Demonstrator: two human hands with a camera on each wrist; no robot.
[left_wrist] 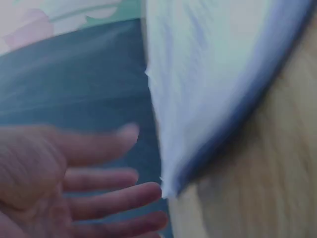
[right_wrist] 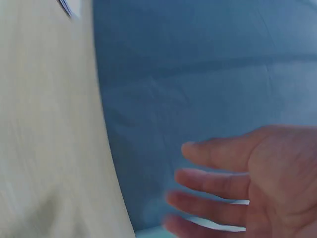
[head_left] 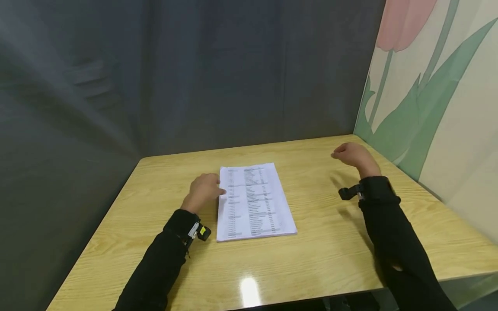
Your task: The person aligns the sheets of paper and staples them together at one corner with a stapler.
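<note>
- Wooden table [head_left: 330, 259] stood in a corner: grey curtain [head_left: 194, 77] behind, tulip mural [head_left: 428, 86] on the right.
- 1 stack of printed paper [head_left: 253, 201] lay flat near the table's middle.
- Left hand [head_left: 204, 190] sat at the stack's left edge, fingers straight, gripping nothing.
- Right hand [head_left: 352, 154] hovered above the table, well apart from the stack, fingers relaxed, holding nothing.

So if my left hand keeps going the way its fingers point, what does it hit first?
Probably the left edge of the paper stack. The left hand has its fingers straight and aimed at that edge, already at or almost touching it; exact contact is unclear.
</note>
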